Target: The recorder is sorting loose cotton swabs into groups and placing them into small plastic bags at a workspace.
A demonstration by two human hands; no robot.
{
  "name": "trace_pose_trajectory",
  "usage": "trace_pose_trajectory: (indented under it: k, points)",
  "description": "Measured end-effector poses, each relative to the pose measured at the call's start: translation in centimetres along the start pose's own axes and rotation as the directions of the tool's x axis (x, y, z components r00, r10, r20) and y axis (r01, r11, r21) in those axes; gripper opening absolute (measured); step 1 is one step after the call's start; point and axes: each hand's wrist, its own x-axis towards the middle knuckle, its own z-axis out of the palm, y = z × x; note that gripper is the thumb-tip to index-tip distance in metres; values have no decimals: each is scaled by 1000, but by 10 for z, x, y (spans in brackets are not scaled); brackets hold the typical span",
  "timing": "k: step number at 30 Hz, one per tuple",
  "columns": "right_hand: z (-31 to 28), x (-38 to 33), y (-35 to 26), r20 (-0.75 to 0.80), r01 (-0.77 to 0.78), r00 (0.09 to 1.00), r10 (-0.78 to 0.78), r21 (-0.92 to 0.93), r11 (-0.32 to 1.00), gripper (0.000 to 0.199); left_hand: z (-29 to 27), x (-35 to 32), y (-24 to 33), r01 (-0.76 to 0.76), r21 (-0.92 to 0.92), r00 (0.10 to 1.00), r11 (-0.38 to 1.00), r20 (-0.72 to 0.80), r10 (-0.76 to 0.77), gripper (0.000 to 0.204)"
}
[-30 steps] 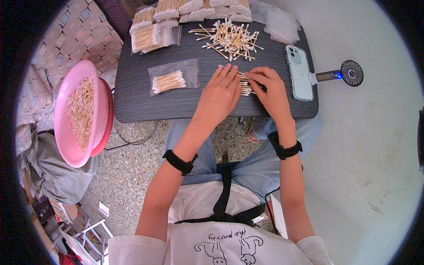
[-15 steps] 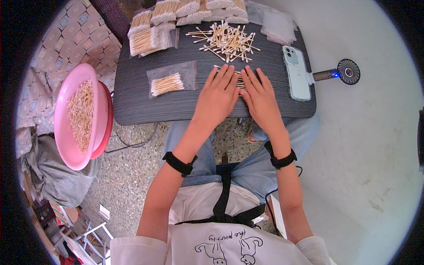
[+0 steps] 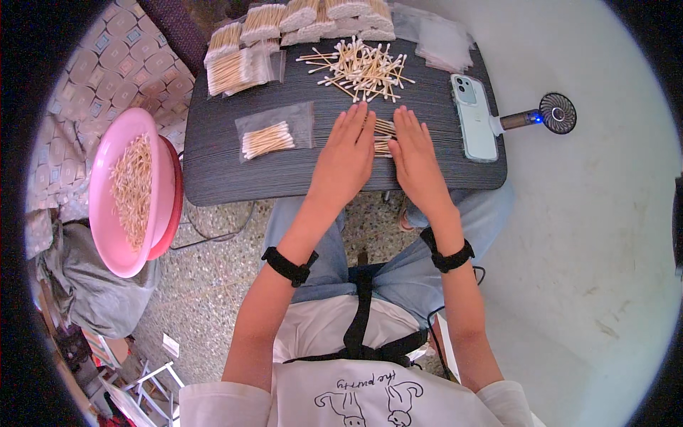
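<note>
Wooden cotton swabs (image 3: 383, 136) lie side by side in a small row on the dark table, between my two hands. My left hand (image 3: 343, 155) is flat with its fingers stretched out, its inner edge against one end of the row. At the other end rests my right hand (image 3: 420, 158), fingers also straight and close together. Both hands partly cover the swabs. Just beyond my fingertips spreads a loose pile of cotton swabs (image 3: 366, 67). Left of my left hand, a clear plastic bag (image 3: 302, 121) lies flat with a bundle of cotton swabs (image 3: 268, 140) on it.
Several packed bags of swabs (image 3: 262, 23) line the table's far edge. Empty clear bags (image 3: 445, 44) sit at the far right, near a phone (image 3: 477, 124) and a small fan (image 3: 557, 112). At left stands a pink basin (image 3: 107, 213) of loose swabs, beside the table (image 3: 235, 183).
My hands have moved slightly apart, showing more of the swab row between them. My right hand's fingers have drawn closer together.
</note>
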Motion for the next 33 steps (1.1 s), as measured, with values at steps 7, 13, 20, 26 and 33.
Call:
trace_pose_trajectory:
  k: [7,13,20,26,33]
  points:
    - [3,9,-11,-69,-8,997,33,330,944,48,-5,-2,2,-40,-24,997,999,64,41,39]
    - [-19,2,3,-71,-87,989,133,449,889,47,-24,-4,-1,87,-201,994,976,84,-71,40]
    - [-20,-21,-8,-90,-43,994,59,164,986,38,-43,-26,12,-27,-57,975,998,217,39,44]
    - [-16,-24,-7,-187,-4,982,18,78,997,37,-43,-32,17,-11,-36,969,999,247,19,46]
    - [-19,-22,-11,-156,42,987,-41,5,999,38,-39,-33,14,-17,-12,975,1000,220,19,48]
